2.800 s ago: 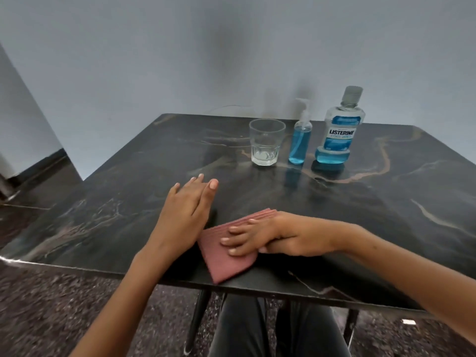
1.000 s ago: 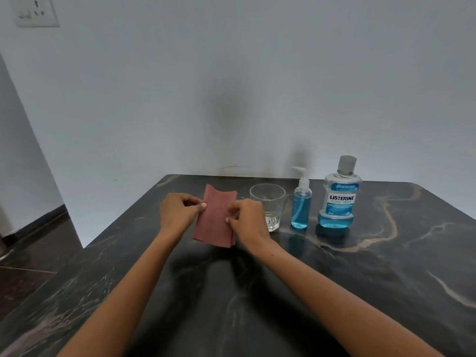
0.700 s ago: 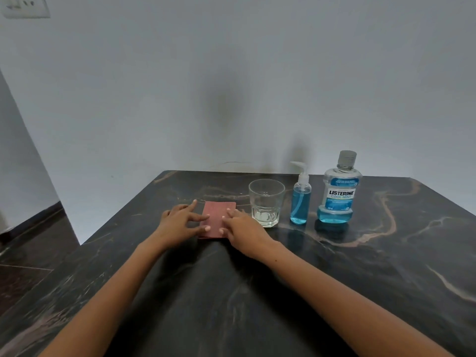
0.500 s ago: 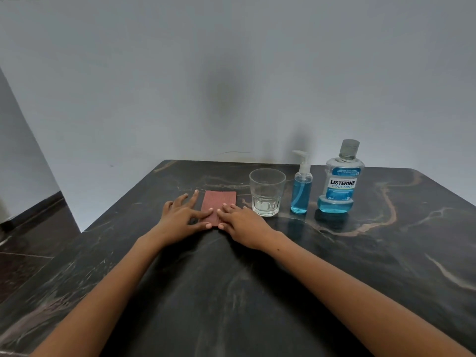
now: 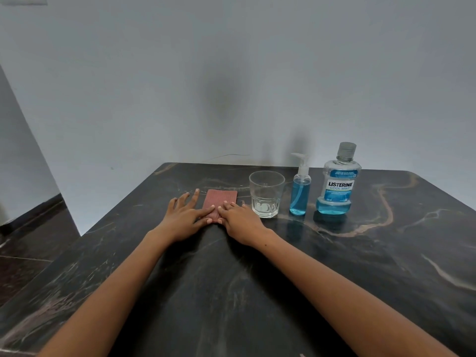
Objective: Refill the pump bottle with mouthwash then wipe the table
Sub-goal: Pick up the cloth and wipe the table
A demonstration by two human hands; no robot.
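A folded pink cloth lies flat on the dark marble table, left of a clear glass. My left hand lies flat with fingers spread beside the cloth, thumb and forefinger touching its near edge. My right hand rests flat with its fingertips on the cloth's near right part. A small pump bottle with blue liquid stands right of the glass. The mouthwash bottle, capped and low on blue liquid, stands at its right.
An empty clear glass stands between the cloth and the pump bottle. The table's back edge meets a plain grey wall. The left edge of the table drops to a dark floor.
The cloth went from the near edge of the table, was held up in both hands, then laid flat beside the glass. Both hands now rest flat on it.
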